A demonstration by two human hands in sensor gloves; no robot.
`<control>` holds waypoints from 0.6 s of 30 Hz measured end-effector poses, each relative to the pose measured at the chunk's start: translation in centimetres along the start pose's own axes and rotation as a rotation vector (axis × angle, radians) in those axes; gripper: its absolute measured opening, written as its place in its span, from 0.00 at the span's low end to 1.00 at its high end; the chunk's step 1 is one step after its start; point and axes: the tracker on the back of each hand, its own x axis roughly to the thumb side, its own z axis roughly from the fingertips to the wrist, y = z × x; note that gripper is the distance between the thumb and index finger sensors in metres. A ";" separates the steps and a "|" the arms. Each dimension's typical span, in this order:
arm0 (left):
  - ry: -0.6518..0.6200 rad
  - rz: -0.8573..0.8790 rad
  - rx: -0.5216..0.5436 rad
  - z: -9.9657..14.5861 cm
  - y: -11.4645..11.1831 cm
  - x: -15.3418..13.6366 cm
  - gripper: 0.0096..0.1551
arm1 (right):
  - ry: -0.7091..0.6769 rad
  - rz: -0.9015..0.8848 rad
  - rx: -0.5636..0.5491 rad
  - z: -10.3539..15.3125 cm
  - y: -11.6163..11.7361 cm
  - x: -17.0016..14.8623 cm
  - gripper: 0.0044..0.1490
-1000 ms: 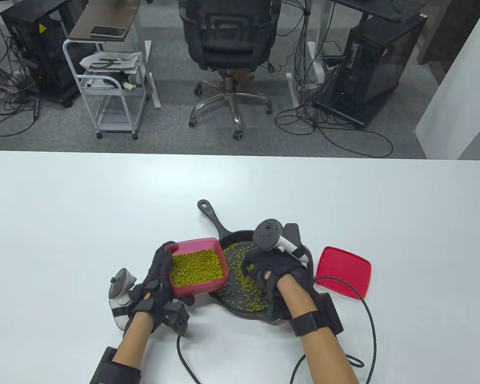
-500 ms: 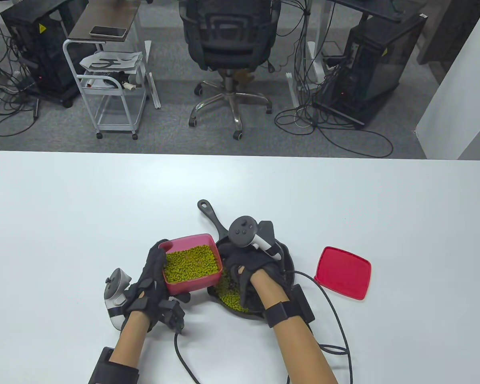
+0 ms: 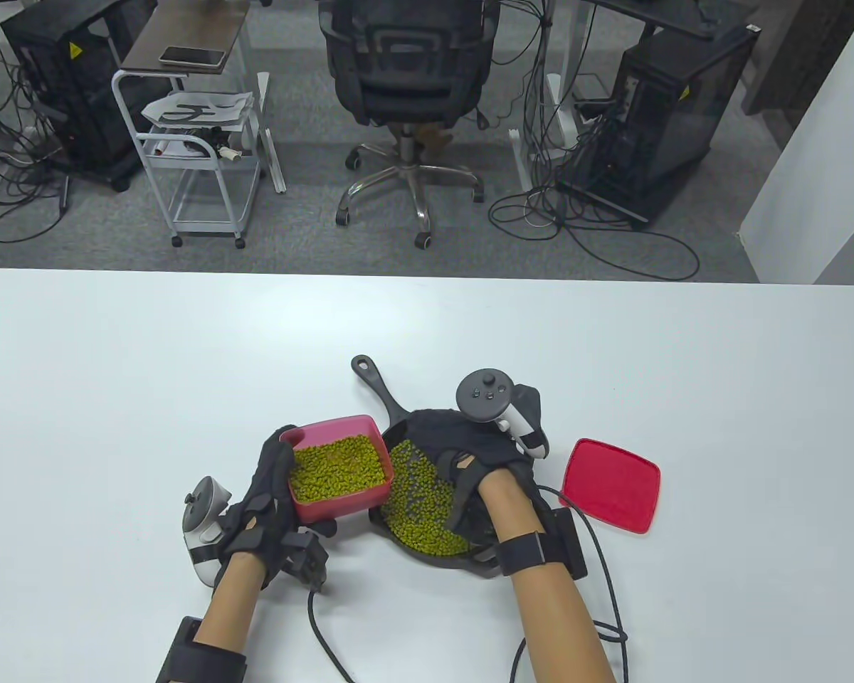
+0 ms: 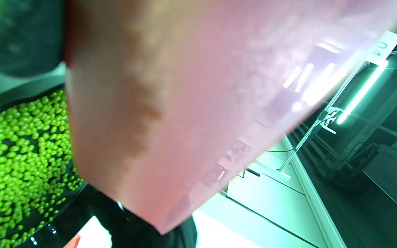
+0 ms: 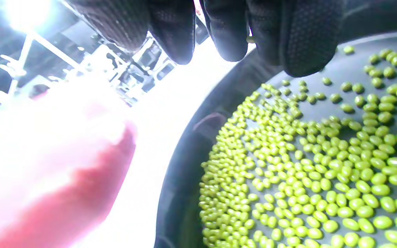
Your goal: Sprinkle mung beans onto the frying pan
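A black frying pan (image 3: 378,385) lies near the table's front, with many green mung beans (image 3: 420,509) scattered in it. My left hand (image 3: 276,485) grips a red container (image 3: 341,504) of mung beans, held just left of the pan. It fills the left wrist view (image 4: 184,103). My right hand (image 3: 438,442) hovers over the pan's far side. In the right wrist view its fingertips (image 5: 227,41) are bunched together above the beans (image 5: 322,172), with a bean showing between them.
The red lid (image 3: 610,484) lies on the table right of the pan. Glove cables (image 3: 598,569) trail from both wrists toward the front edge. An office chair (image 3: 406,92) and a cart (image 3: 199,142) stand beyond the table's far edge.
My right hand went left to the container's edge, then came back right over the pan. More beans lie in the pan's near side. The container shifted slightly left.
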 end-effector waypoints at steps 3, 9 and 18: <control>-0.002 -0.018 -0.003 0.1 -0.2 0.0 0.43 | -0.060 0.011 -0.008 1.4 -0.9 1.6 0.33; -0.004 -0.046 -0.025 0.2 -1.1 -0.2 0.43 | -0.222 -0.026 -0.026 4.0 -1.0 5.6 0.34; -0.005 -0.082 -0.067 0.6 -2.3 -0.5 0.43 | -0.236 0.241 0.092 3.3 4.1 9.5 0.34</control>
